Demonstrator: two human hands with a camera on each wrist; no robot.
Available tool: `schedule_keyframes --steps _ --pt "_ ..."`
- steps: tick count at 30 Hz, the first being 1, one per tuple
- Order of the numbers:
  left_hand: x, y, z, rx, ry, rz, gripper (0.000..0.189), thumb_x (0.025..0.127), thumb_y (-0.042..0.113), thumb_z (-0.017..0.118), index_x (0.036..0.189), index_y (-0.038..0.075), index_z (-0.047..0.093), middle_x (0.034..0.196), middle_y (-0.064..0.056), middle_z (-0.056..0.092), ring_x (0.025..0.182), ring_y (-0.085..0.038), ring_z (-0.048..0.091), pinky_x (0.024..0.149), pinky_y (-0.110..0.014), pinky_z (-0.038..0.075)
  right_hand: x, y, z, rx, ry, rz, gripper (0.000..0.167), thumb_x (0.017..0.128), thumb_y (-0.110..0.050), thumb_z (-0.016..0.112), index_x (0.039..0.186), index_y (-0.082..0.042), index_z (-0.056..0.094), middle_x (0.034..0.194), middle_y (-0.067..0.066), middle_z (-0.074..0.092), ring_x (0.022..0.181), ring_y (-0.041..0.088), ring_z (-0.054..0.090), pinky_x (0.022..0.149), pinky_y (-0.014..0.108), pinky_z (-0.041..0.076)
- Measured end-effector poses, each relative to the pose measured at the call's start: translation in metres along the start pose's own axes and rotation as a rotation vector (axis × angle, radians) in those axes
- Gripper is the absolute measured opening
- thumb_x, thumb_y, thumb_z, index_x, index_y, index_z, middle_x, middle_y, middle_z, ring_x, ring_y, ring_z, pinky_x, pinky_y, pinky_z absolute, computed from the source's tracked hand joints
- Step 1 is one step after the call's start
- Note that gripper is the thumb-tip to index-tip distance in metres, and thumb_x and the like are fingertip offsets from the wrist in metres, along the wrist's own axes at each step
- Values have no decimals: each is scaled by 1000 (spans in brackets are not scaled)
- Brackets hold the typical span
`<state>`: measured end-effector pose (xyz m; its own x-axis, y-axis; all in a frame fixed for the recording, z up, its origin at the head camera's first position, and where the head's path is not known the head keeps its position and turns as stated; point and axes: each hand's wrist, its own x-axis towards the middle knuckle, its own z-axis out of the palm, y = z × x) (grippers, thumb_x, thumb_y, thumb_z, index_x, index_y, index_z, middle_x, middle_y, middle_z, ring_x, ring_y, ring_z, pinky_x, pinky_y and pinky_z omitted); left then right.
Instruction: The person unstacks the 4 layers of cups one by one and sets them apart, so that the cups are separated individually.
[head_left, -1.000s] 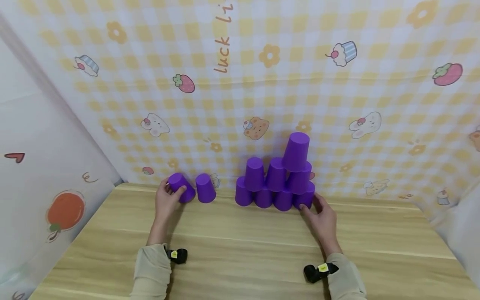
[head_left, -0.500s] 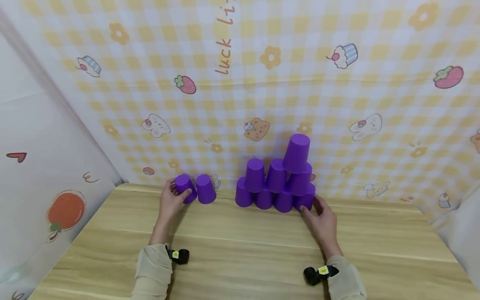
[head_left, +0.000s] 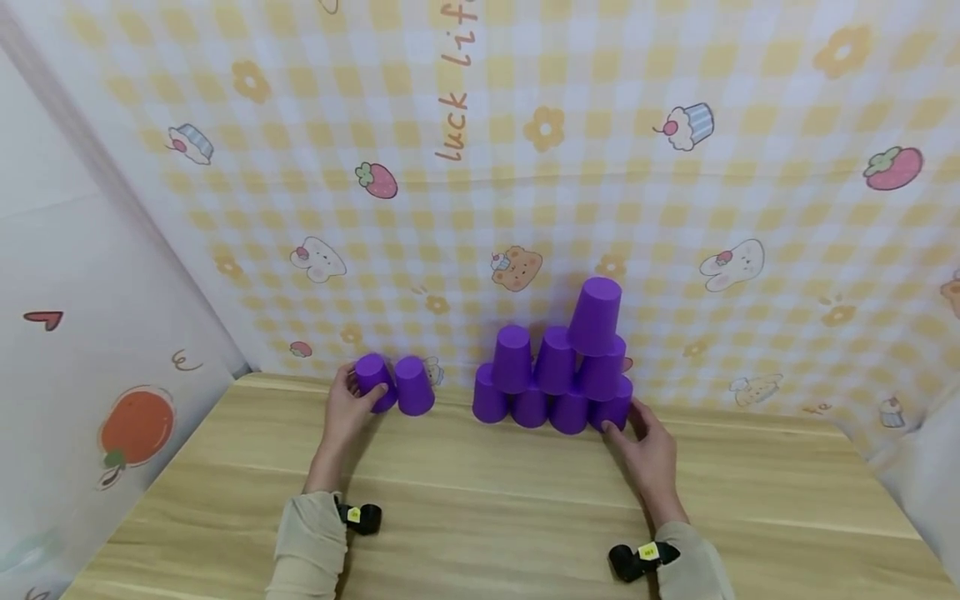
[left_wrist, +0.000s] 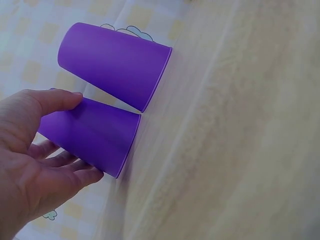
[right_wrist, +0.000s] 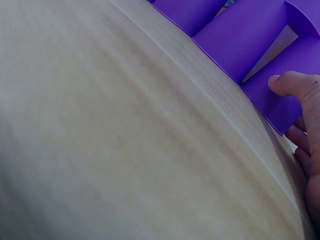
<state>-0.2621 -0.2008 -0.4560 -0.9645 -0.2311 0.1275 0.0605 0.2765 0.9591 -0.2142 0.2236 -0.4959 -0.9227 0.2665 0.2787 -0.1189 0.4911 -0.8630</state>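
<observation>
My left hand (head_left: 348, 417) grips an upside-down purple cup (head_left: 375, 385), thumb on the near side and fingers on the far left side. Close on its right stands another inverted purple cup (head_left: 415, 387); in the left wrist view the rims of the held cup (left_wrist: 102, 137) and its neighbour (left_wrist: 115, 65) nearly meet. My right hand (head_left: 649, 454) holds the rightmost bottom cup (head_left: 611, 406) of a purple cup stack, its thumb on the front. The stack has several cups below, three in the middle row, and one top cup (head_left: 596, 317) at the right.
The wooden table (head_left: 480, 500) runs up to a yellow-checked backdrop (head_left: 435, 225) just behind the cups. A gap separates the left pair from the stack's left bottom cup (head_left: 489, 396). Pale cloth (head_left: 90, 275) borders the left side.
My left hand has moved right with its cup, which has gone from leaning to nearly upright beside the other cup. My right hand stays at the stack. The head view has shifted slightly.
</observation>
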Motion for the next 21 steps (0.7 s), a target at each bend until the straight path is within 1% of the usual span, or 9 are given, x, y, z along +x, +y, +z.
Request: schedule_keyframes --steps 5,12,17,21 --pt "2 -1 0 -9 -1 -7 61 82 -2 65 133 -9 33 130 -31 41 123 -41 39 106 -43 31 0 1 -1 -4 -12 5 58 82 -16 73 131 2 49 125 23 54 117 35 49 99 42 40" --pt "2 -1 -1 11 -27 -13 63 82 -1 66 134 -9 32 129 -32 41 122 -41 40 105 -45 32 0 0 -2 -7 -14 9 57 81 -16 73 130 2 49 124 24 54 117 36 50 99 41 40" --pt "0 2 -8 37 -58 -14 68 84 8 68 138 -5 29 134 -31 38 124 -41 38 105 -46 31 0 -2 -2 -11 -8 3 57 81 -15 73 130 2 49 124 24 54 116 36 50 99 41 40" --pt "-4 10 -16 72 -50 1 70 86 20 67 140 -1 28 138 -28 36 127 -41 34 106 -49 28 -1 -1 -1 -16 -6 2 57 81 -16 73 130 2 49 123 24 55 115 36 51 98 41 41"
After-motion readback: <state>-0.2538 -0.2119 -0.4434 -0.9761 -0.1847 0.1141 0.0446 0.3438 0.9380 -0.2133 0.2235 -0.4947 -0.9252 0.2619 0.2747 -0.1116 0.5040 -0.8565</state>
